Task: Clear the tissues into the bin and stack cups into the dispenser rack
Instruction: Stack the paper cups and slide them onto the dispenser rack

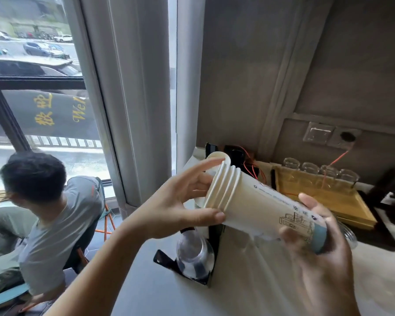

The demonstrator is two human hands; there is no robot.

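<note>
Above the black rack (212, 242), nested cream paper cups (260, 206) tilted sideways, left hand (180, 208) gripping rims, right hand (315, 254) gripping base

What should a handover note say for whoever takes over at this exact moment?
Left hand: grips the rim end of the paper cup stack, thumb under, fingers over.
Right hand: holds the stack's base end.
The stack lies tilted, rims pointing at the black rack on the counter; another paper cup already sits in the rack behind, clear cups in its lower slot.
Left: slide the stack into the rack. No tissues or bin in view, so that part cannot be judged.
</note>
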